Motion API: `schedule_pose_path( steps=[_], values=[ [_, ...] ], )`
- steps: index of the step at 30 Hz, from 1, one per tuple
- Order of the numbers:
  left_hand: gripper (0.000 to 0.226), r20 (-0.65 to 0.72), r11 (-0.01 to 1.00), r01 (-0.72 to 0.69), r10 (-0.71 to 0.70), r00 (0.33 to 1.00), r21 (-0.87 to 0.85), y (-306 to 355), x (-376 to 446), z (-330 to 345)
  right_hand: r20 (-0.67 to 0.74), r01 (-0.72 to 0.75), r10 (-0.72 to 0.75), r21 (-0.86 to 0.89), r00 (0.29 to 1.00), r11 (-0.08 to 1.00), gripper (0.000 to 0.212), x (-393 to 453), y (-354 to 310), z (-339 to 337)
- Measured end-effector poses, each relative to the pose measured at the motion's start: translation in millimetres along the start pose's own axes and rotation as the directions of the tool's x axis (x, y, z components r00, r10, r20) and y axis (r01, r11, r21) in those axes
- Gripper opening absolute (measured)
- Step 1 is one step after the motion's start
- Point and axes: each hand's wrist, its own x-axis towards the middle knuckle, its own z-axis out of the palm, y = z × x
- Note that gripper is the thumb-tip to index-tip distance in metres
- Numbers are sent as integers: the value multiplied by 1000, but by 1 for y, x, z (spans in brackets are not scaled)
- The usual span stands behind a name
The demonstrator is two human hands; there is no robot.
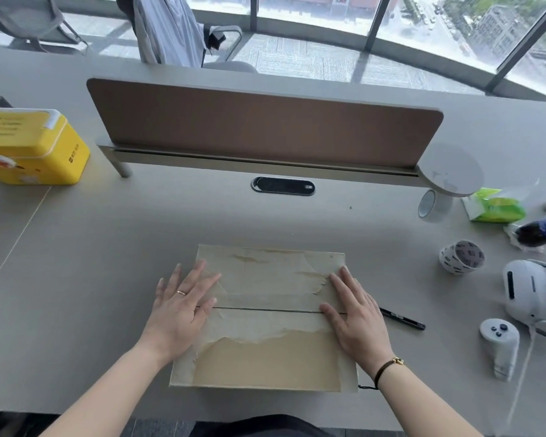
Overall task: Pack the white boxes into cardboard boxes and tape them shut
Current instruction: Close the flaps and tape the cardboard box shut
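Observation:
A cardboard box stands on the desk in front of me, its two top flaps closed and meeting at a dark seam across the middle. Torn paper and old tape cover much of its top. My left hand lies flat on the box's left edge, fingers spread and straight. At the right edge my right hand presses flat the same way. A clear tape roll stands at the back right, and a printed tape roll lies nearer. No white boxes show.
A yellow case sits at the far left. A brown divider screen crosses the desk behind the box. On the right are a black pen, a white headset, a controller, a green tissue pack and a dark bottle.

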Motion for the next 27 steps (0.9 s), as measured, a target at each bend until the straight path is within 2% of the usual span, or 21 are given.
schedule_pose_path(
  steps=[4,7,14,19,22,24,27],
  values=[
    [64,-11,994,9,-8,1000,111,6,3,-7,5,-34,34,-2,999,999,86,0,-3,-3],
    [67,-48,988,-28,35,998,153,17,6,-12,24,-61,61,8,998,998,70,-2,-9,-7],
    [64,-68,976,-214,216,974,33,79,41,-8,-109,-125,150,210,983,970,57,-8,-8,-35],
    [69,-37,946,-304,302,953,-110,153,69,1,-171,-206,249,232,953,951,55,-9,31,-70],
    [75,27,931,-342,348,937,-126,202,91,14,-185,-271,325,266,928,925,56,-1,67,-95],
    [69,71,927,-351,361,930,-130,236,104,26,-184,-316,373,278,909,907,55,5,94,-113],
    [47,145,926,-347,367,919,-148,287,123,49,-202,-358,427,306,881,882,55,15,135,-139]
  ],
)
